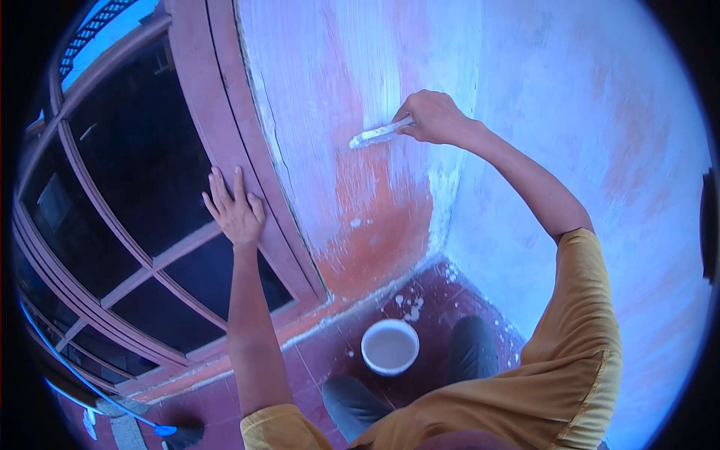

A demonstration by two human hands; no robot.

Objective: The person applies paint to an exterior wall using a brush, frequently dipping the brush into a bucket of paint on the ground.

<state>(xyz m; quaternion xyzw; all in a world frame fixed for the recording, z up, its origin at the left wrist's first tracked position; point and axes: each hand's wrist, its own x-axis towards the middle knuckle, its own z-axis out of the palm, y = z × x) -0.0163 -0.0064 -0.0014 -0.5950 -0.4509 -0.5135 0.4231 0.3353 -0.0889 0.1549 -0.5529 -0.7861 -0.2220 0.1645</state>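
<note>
My right hand (433, 118) grips the handle of a white-coated paintbrush (380, 134), its fingers closed round it. The brush points left, its bristle end against or very near the wall (382, 225). Pale paint covers the wall above the brush in streaks, while an orange-red patch shows below it. My left hand (238, 206) lies flat with fingers spread on the brown wooden frame of a paned window or door (214, 97). On the floor between my knees stands a round white bucket (390, 346) with pale liquid inside.
The side wall (555, 187) on the right carries uneven pale paint and meets the other wall in a corner. White splatters (409, 306) dot the red tiled floor (319, 360). A thin blue cord or hose (90, 386) runs along the lower left.
</note>
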